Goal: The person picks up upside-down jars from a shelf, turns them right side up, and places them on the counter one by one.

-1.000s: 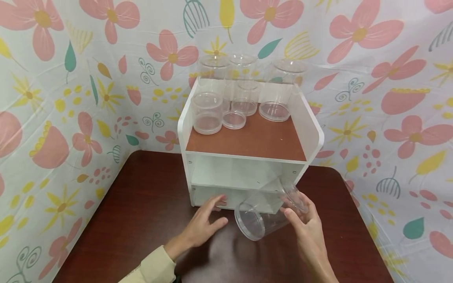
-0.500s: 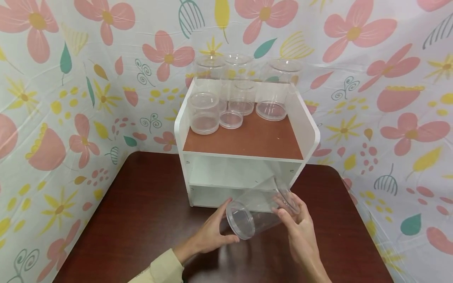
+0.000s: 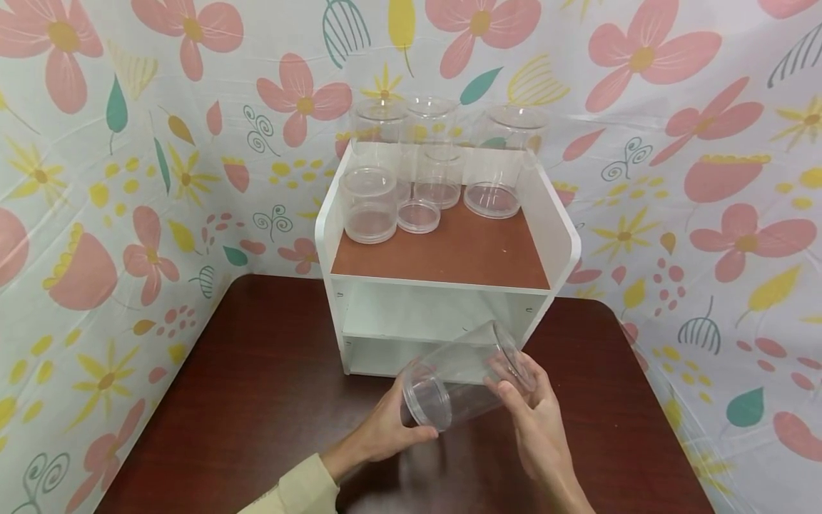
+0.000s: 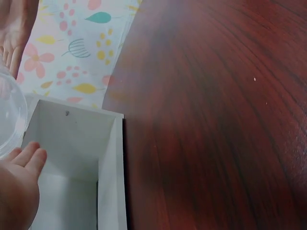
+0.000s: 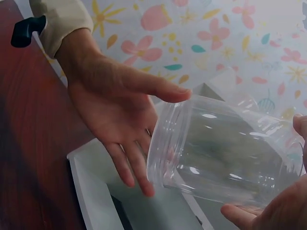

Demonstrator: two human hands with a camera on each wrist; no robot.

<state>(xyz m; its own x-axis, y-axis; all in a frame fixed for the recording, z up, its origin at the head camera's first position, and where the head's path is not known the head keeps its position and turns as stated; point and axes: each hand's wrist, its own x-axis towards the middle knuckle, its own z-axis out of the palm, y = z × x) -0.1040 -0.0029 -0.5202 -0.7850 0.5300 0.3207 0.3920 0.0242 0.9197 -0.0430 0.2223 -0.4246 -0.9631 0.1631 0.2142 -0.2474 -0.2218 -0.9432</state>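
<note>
The fingers of my right hand (image 3: 541, 426) grip one end of a clear jar (image 3: 459, 376); my left hand (image 3: 387, 426) holds its other end between thumb and fingers. I have it tilted above the counter (image 3: 270, 364), just in front of a white shelf unit (image 3: 557, 235) whose brown top (image 3: 459, 250) carries other clear containers (image 3: 370, 221).

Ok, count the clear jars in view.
6: one jar in the right hand; atop the cabinet, front-left jar, back-left jar, tall middle jar, short middle jar, right jar. More may be hidden among them.
</note>
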